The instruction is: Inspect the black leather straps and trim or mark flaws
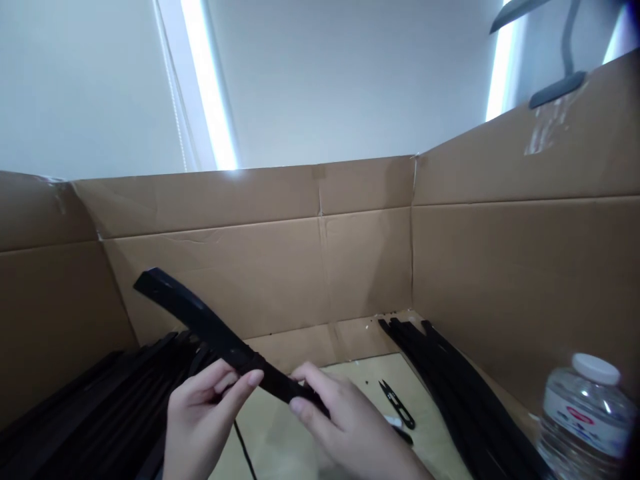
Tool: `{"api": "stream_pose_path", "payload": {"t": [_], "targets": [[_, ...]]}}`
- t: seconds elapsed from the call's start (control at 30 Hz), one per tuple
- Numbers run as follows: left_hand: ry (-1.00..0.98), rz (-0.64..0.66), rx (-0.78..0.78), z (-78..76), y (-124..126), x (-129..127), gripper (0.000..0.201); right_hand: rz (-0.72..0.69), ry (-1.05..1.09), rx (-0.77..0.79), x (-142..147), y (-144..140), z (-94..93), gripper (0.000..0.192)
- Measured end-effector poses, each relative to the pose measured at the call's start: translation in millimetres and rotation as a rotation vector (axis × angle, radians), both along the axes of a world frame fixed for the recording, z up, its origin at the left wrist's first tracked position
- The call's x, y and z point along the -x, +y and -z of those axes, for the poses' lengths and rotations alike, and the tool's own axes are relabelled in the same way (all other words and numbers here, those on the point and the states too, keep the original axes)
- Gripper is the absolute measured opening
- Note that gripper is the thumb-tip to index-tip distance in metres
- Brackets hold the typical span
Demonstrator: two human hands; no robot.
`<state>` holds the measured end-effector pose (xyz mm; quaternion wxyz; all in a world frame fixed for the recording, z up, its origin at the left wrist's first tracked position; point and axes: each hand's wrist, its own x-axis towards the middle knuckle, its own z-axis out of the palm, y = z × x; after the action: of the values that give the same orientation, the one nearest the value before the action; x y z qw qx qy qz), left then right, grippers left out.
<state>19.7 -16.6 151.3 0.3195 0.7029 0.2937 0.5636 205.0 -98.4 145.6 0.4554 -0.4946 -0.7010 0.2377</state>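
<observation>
Both my hands hold one long black strap [200,320] above the table, its free end pointing up and to the left. My left hand [203,413] pinches it near the middle, thumb and forefinger on top. My right hand [340,417] grips the near end, fingers wrapped over it. The strap's lower end is hidden under my right hand.
A heap of black straps [90,413] lies at the left, another bundle [460,393] at the right. Small black thread snips [397,403] lie on the light table. A clear water bottle [583,420] stands at the right. Cardboard walls [320,253] enclose the space.
</observation>
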Motion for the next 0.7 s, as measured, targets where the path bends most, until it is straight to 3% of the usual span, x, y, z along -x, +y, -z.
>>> {"api": "stream_pose_path", "payload": {"t": [0.07,0.17,0.4,0.7], "targets": [[-0.049,-0.118,-0.014,-2.6,-2.9,-4.7,0.013,0.139,-0.128,-0.111,-0.5,0.4,0.0,0.013],[-0.039,-0.108,0.007,-7.0,-5.8,-10.2,0.021,0.248,-0.186,-0.188,-1.0,4.8,2.0,0.014],[-0.032,-0.084,0.186,-1.6,-1.0,-7.5,0.045,0.293,-0.164,-0.275,-2.4,10.2,7.6,0.018],[-0.072,-0.089,0.232,0.2,-2.3,-18.7,0.037,0.343,-0.224,-0.292,0.8,9.8,9.1,0.023]]}}
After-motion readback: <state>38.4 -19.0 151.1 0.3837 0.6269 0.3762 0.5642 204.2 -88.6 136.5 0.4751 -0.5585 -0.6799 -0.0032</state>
